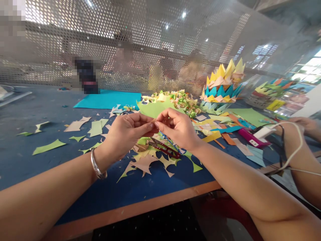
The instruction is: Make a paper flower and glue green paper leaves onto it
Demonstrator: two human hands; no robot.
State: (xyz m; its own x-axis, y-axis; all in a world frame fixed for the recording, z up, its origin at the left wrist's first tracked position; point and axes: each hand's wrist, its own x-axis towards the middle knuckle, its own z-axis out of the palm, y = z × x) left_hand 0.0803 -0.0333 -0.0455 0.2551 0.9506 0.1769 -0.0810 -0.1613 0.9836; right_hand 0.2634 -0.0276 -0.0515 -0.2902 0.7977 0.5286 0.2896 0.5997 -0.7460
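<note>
My left hand (129,134) and my right hand (177,129) meet over the middle of the table, thumbs and index fingertips pinched together. Whatever lies between the fingertips is too small to make out. A silver bracelet (96,164) circles my left wrist. Just below the hands, red-handled scissors (167,149) lie among cut paper scraps (146,163) in peach and green. Behind the fingers is a light green paper sheet (160,106), in front of a heap of small folded paper pieces (184,100).
A turquoise sheet (110,99) lies at the back left. Tiered pointed paper pieces (222,88) stand at the back right. A purple and white power strip (254,138) with cables is at the right, beside another person's arm (298,157). Perforated metal panel (105,43) rises behind.
</note>
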